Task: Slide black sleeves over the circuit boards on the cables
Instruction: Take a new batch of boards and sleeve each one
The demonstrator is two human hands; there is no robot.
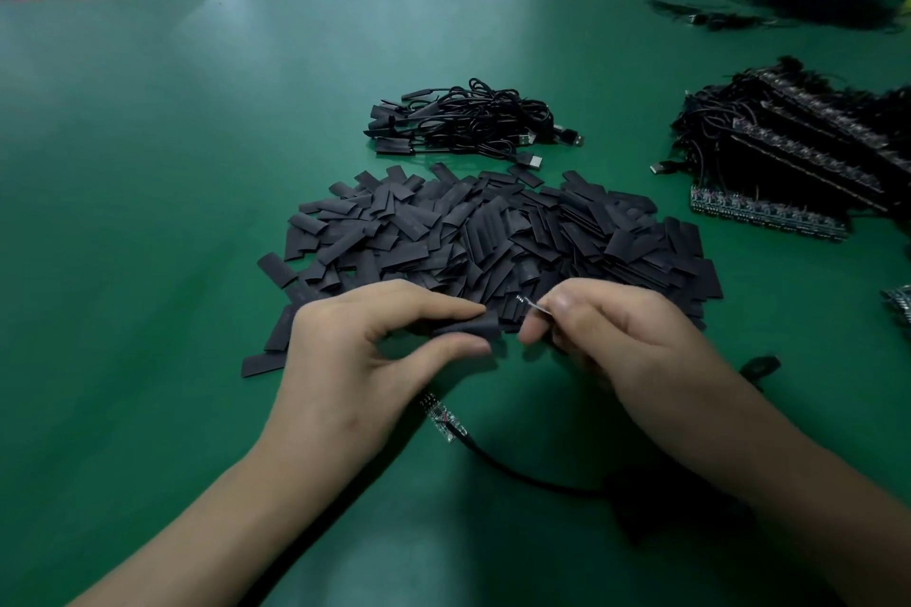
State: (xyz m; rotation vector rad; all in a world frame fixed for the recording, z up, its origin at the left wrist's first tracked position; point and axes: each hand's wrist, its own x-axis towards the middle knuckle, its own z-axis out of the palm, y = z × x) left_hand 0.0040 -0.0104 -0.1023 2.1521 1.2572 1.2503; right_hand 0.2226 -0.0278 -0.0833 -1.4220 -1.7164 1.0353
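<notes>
Above the near edge of the sleeve pile (493, 237), over the green tabletop (148, 163): one black sleeve (468, 326), pinched between thumb and forefinger of the left hand (365, 350). The right hand (611, 340) pinches a small metal tip (535, 307), just clear of the sleeve. Risks: the pinch may flatten the sleeve mouth so the tip snags its rim; the slack cable (517, 471) may drag the circuit board (443, 420) lying below. Sleeve's long axis runs roughly left to right, mouth facing the right hand.
</notes>
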